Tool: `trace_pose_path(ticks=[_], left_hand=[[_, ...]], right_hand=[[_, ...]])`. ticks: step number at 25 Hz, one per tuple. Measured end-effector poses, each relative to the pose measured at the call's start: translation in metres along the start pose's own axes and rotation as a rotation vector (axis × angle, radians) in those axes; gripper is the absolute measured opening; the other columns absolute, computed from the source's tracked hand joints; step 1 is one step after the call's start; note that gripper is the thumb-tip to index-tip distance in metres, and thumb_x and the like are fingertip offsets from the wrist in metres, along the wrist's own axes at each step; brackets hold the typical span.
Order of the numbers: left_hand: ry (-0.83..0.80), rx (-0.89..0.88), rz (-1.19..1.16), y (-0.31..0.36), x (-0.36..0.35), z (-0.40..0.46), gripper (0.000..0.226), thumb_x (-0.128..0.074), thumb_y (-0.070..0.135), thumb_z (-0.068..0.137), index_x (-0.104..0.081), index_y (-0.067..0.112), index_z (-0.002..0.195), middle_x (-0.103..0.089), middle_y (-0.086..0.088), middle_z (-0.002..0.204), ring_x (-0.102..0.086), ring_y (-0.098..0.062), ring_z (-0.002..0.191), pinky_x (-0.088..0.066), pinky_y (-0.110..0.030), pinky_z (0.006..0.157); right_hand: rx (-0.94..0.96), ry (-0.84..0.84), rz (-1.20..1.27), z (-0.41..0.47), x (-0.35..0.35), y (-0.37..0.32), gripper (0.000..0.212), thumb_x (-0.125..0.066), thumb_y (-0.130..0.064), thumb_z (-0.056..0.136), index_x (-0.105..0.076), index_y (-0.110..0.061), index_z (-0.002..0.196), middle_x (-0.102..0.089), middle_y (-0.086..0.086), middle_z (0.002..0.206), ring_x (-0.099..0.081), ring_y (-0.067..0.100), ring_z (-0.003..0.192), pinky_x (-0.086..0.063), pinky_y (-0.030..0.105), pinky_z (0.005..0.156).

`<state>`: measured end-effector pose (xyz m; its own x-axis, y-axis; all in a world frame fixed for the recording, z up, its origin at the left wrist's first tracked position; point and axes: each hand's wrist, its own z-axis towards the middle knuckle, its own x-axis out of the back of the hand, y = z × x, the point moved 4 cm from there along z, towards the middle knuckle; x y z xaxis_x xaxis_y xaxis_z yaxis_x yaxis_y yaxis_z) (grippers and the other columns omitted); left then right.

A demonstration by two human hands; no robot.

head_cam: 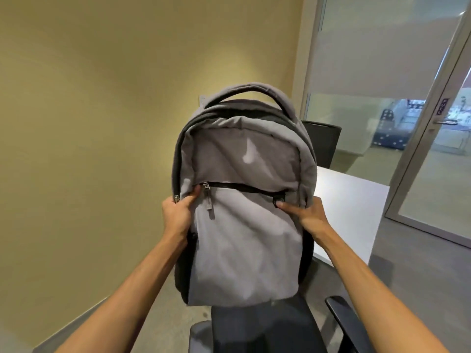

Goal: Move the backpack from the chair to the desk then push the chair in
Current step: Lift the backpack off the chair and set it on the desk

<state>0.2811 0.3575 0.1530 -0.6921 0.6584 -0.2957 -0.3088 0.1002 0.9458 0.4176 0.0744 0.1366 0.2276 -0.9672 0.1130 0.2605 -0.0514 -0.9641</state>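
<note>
A grey backpack hangs upright in front of me, held above a black office chair. My left hand grips the bag's left side by the zipper. On the bag's right side my right hand grips it, thumb pressed on the front pocket. The bag's bottom edge hovers just over the chair's seat. A white desk lies to the right, behind the bag, which hides part of it.
A second black chair stands at the desk's far side. A yellow wall fills the left. Glass partitions and a glass door close the right side. The near chair's armrest juts up at the lower right.
</note>
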Motion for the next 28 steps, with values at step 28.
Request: trace_pose_path(ticks=[28], left_hand=[[-0.374,0.124,0.082,-0.082,0.035,0.389,0.041,-0.074,0.034,0.083,-0.069,0.014,0.119,-0.075,-0.004,0.109,-0.069,-0.019,0.103,-0.055,-0.039,0.092]], right_hand=[[-0.12,0.31,-0.148,0.266,-0.228,0.048,0.06,-0.077,-0.057,0.071,-0.068,-0.012,0.11,-0.072,-0.002,0.092,-0.068,0.014,0.084,-0.05,0.021,0.063]])
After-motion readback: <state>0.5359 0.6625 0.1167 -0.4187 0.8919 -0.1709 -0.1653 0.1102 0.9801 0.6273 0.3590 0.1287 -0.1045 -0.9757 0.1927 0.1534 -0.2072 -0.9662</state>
